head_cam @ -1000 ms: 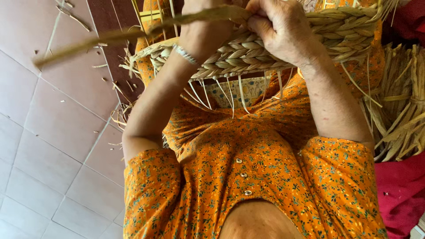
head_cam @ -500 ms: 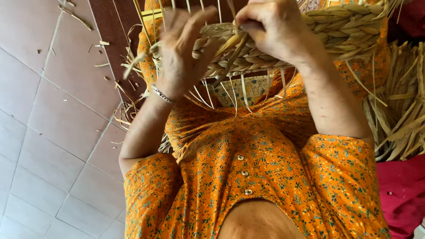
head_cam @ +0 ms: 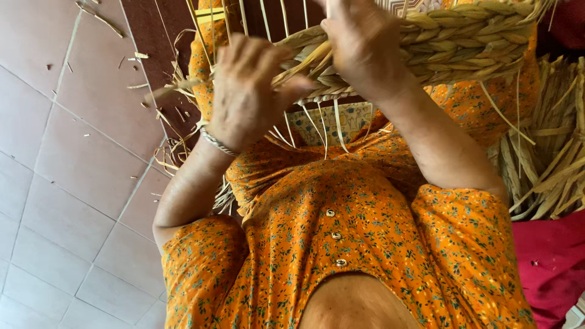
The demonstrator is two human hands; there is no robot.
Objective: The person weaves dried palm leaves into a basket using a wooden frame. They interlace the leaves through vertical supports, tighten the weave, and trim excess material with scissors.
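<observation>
Straw-coloured and thickly plaited, the braided rim point(head_cam: 463, 42) of the basket is running as a long band across the top of the view, its long axis going side to side, and you are holding it up over your lap. Your left hand point(head_cam: 244, 97) is sitting at the near end of that rim, fingers curled shut around a loose flat strand point(head_cam: 177, 88) whose free tip is pointing out past the rim toward the tiled floor point(head_cam: 67, 158). Your right hand point(head_cam: 359, 49) is lying further along the rim, closed down over the plait and pinching it, so it is the hand nearer the rim's middle while the left is nearer the loose end. Thin upright stakes point(head_cam: 268, 18) are rising just beyond the rim, between and above your hands. Below the rim, short strand ends point(head_cam: 323, 125) are hanging toward your orange patterned dress point(head_cam: 341, 244). Beside the far end of the rim, a bundle of dry reeds point(head_cam: 548, 158) is crowding that side, above a red cloth point(head_cam: 554, 268); the floor side beyond the loose strand is where you are having open room.
</observation>
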